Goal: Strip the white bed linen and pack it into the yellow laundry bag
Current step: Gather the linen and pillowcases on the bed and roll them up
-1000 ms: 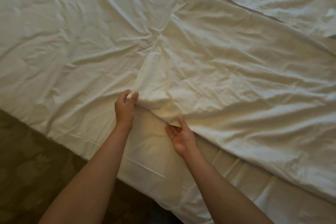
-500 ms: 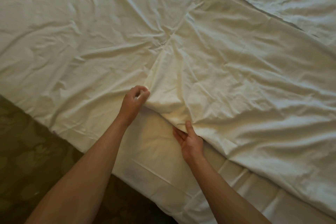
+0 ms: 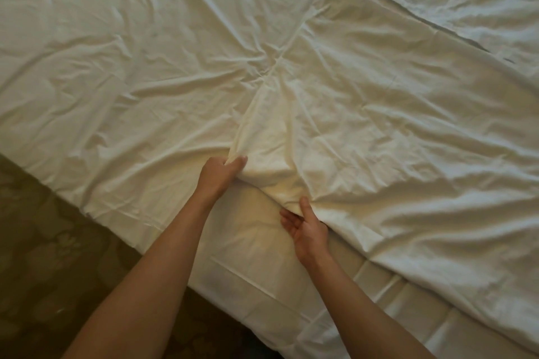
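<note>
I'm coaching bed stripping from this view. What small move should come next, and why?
Probably close the right hand on the sheet fold: its thumb rests on top with fingers slid under, while the left hand already grips its bunch. Then both can pull.

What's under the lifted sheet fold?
Under the fold, gripped by the left hand, a flatter white layer shows. The right hand's fingertips tuck beneath; farther in is covered.
</note>
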